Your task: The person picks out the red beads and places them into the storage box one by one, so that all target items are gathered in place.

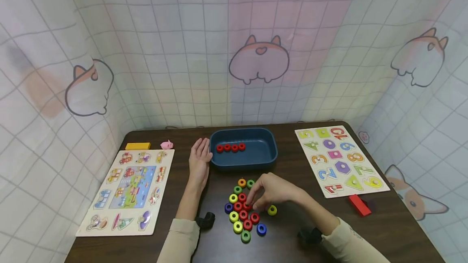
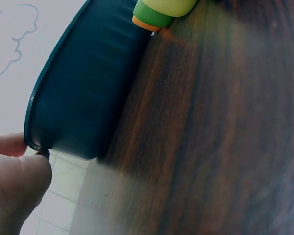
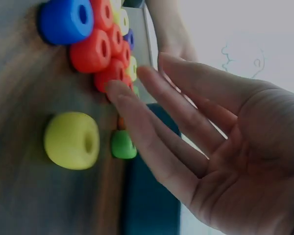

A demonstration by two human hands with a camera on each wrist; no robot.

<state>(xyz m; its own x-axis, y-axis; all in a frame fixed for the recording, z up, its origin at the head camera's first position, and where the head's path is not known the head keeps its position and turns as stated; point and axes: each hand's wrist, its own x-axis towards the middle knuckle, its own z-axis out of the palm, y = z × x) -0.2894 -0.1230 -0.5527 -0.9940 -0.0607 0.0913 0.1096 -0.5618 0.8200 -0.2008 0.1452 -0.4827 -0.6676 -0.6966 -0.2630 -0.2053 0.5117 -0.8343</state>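
Observation:
My left hand [image 1: 199, 163] lies along the left end of a dark blue tray [image 1: 273, 161], fingers extended, its thumb at the rim. In the left wrist view the thumb [image 2: 32, 169] meets the tray's corner. Inside the tray, several red beads [image 1: 227, 148] stand in a row. Over a cluster of coloured beads, my right hand [image 1: 276, 190] reaches down, thumb and fingers apart around a red bead [image 1: 247, 206]. In the right wrist view its fingertips are right at the red bead [image 3: 108, 76]. A yellow bead [image 3: 71, 142] lies nearby.
Several yellow, green, orange and blue beads surround the red ones, including a blue bead [image 1: 261, 229]. A vehicle puzzle board [image 1: 161, 198] lies left, with a pink pig figure [image 1: 167, 145] and yellow block [image 1: 137, 146] behind. Right are a number puzzle board [image 1: 318, 173] and red block [image 1: 360, 205].

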